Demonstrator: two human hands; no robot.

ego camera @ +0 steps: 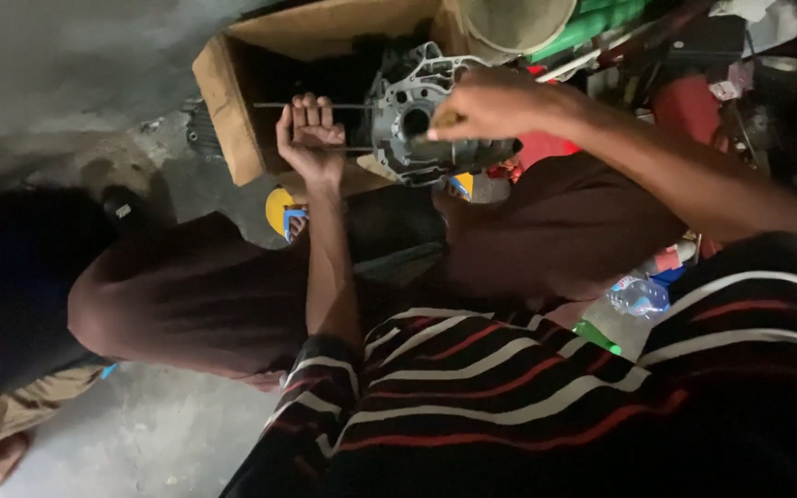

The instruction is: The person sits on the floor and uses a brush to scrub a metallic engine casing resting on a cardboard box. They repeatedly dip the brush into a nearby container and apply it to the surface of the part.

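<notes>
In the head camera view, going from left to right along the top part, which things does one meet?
Cardboard box → left hand on thin metal rods → grey metal engine casing → right hand → red and green clutter.

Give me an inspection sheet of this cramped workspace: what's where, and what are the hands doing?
Surface: bare grey concrete floor.
Job's things: grey cast-metal engine casing with long thin metal rods, held over an open brown cardboard box.
Clutter: red, green and white containers, clear plastic bottle.
Hands: left hand grips the rods, fingers curled; right hand rests on the casing.
Cables: nothing seen.
Surroundings: yellow-and-blue sandals; dim light.
</notes>
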